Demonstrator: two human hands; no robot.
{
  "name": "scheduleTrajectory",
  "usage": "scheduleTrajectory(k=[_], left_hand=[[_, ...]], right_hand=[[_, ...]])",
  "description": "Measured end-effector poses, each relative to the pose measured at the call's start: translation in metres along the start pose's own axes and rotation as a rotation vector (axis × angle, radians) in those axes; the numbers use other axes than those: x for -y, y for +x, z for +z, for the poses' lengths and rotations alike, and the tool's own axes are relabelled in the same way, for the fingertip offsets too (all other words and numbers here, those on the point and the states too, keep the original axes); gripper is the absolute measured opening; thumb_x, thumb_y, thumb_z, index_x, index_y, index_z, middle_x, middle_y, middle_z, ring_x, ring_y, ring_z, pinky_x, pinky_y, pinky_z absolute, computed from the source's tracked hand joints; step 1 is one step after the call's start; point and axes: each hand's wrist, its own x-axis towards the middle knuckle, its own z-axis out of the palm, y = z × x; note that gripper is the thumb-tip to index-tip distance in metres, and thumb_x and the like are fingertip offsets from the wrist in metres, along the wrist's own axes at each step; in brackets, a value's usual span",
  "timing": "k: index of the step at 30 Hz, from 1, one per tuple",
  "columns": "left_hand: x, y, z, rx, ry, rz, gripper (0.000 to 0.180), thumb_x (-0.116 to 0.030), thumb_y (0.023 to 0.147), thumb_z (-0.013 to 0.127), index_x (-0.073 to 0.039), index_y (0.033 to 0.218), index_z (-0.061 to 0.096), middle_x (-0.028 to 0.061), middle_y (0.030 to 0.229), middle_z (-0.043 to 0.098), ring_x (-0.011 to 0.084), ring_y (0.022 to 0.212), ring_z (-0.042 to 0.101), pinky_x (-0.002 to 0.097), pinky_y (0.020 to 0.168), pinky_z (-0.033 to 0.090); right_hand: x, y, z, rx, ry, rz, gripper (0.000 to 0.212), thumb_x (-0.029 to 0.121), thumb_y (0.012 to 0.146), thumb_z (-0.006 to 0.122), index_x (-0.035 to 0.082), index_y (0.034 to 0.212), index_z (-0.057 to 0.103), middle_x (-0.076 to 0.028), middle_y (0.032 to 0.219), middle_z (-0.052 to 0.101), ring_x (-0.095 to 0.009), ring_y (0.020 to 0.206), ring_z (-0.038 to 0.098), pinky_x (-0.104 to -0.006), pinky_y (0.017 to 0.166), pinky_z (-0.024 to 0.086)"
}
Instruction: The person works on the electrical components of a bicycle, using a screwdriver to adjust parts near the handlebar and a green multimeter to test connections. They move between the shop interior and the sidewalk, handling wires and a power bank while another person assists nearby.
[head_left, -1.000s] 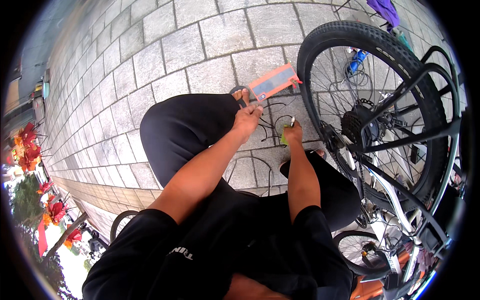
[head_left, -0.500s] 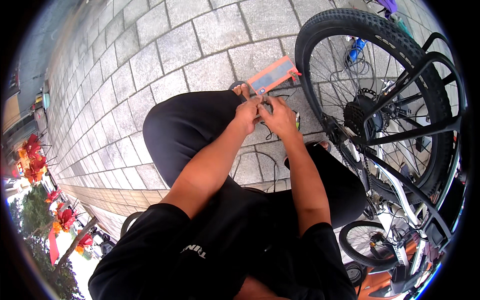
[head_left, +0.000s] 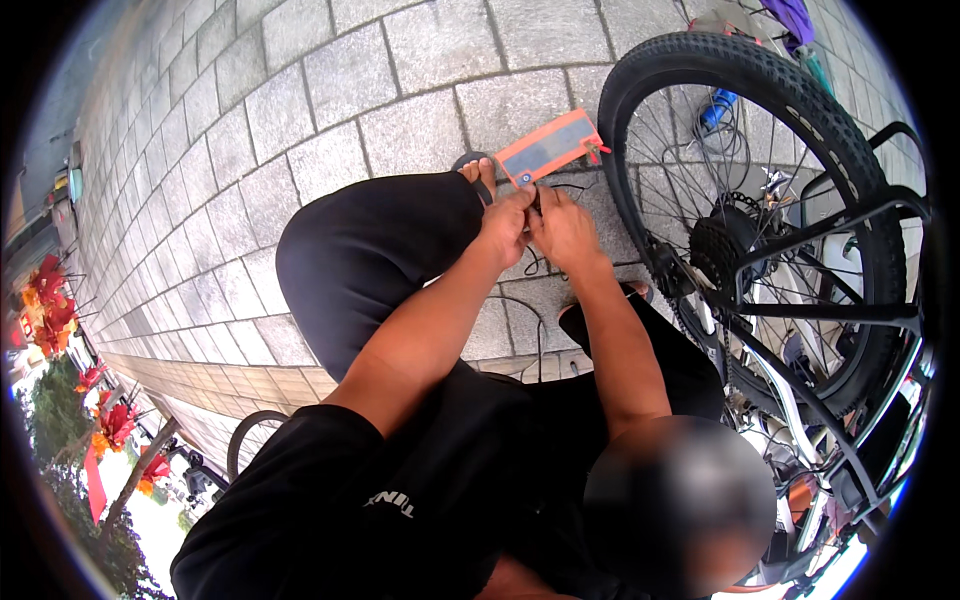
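My left hand (head_left: 508,226) and my right hand (head_left: 565,230) meet in front of me, fingers pinched close together. Between the fingertips is something small and dark, mostly hidden, whose kind I cannot make out. Thin black cable (head_left: 535,264) loops just below the hands, and more dark wire shows beside the right fingers. Right beyond my fingertips an orange, flat rectangular box (head_left: 551,147) with a grey panel lies on the paving; small red fittings stick out at its right end.
A bicycle's rear wheel (head_left: 622,170) and black rack (head_left: 830,313) stand close on my right. Behind the spokes are a blue cylindrical object (head_left: 718,107) and tangled cable. Another person's blurred head (head_left: 680,505) is at lower right. Stone paving (head_left: 330,90) spreads ahead and left.
A person's head has come into view at the lower right, covering part of the bicycles. My fingers have shifted slightly and stay together; the view has tilted a little.
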Motion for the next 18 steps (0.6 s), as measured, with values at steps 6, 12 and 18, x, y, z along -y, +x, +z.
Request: scheduleTrajectory(k=[6,12,18], left_hand=[[0.01,0.0,0.008,0.014,-0.144,0.009,0.016,-0.022,0.107,0.052,-0.013,0.108,0.065,0.0005,0.101,0.065,0.0164,0.092,0.062,0.0408,0.082,0.051],[0.014,0.003,0.014,0.049,-0.22,-0.016,0.018,-0.024,0.109,0.05,-0.012,0.113,0.064,0.0007,0.109,0.067,0.017,0.1,0.064,0.0428,0.088,0.052],[0.013,0.004,0.021,0.068,-0.282,-0.034,0.02,-0.024,0.109,0.049,-0.012,0.117,0.062,0.0028,0.116,0.066,0.0184,0.106,0.064,0.0436,0.09,0.053]], right_hand=[[-0.013,0.02,-0.008,0.148,-0.246,-0.124,0.033,0.016,0.086,0.068,-0.002,0.113,0.061,-0.021,0.099,0.071,-0.037,0.085,0.074,-0.0454,0.075,0.06],[-0.016,0.032,-0.025,0.269,-0.322,-0.238,0.05,0.009,0.084,0.066,-0.001,0.132,0.058,-0.022,0.103,0.07,-0.039,0.085,0.073,-0.0469,0.075,0.06],[-0.014,0.035,-0.036,0.265,-0.375,-0.276,0.051,0.009,0.084,0.065,0.001,0.134,0.058,-0.02,0.104,0.07,-0.036,0.086,0.074,-0.0443,0.076,0.06]])
